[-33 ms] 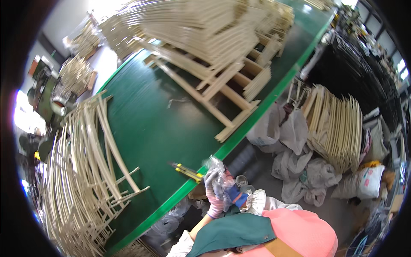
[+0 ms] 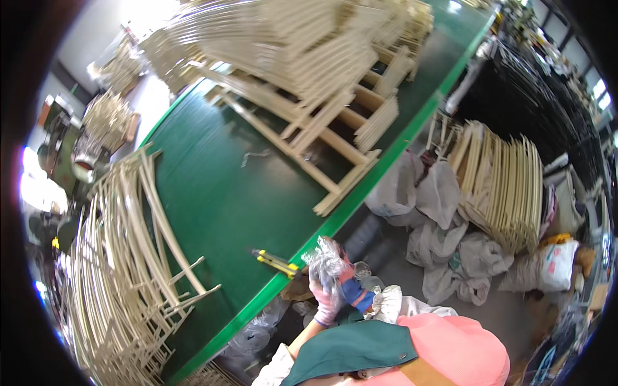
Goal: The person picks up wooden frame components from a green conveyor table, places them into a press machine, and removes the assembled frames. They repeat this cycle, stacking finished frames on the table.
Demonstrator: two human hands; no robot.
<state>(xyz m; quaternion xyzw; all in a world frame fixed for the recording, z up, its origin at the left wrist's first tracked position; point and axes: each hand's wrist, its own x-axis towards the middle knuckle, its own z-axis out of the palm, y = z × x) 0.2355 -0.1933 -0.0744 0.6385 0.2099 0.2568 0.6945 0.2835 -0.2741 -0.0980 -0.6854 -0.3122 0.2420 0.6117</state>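
Observation:
Both my hands are together just off the green table's near edge, closed around a bunch of crumpled clear plastic (image 2: 325,262). My left hand (image 2: 326,301), in a pale pink striped glove, grips it from below and the left. My right hand (image 2: 346,273), partly hidden behind the plastic, is on its other side; a blue and orange band shows at its wrist. The plastic bulges above the fingers. Left of it, a yellow-handled hand tool with dark tips (image 2: 275,262) lies on the table edge, apart from my hands.
A green table (image 2: 225,186) runs diagonally, holding stacked pale frames (image 2: 309,64) at the back and curved pale frames (image 2: 129,238) at left. Right of the table are grey sacks (image 2: 444,251), another frame stack (image 2: 499,186) and a white bag (image 2: 550,267) on the floor.
The view has shifted slightly, so the table and frames appear a little farther left. My hands remain closed on the plastic, which stands a little more bunched up above them.

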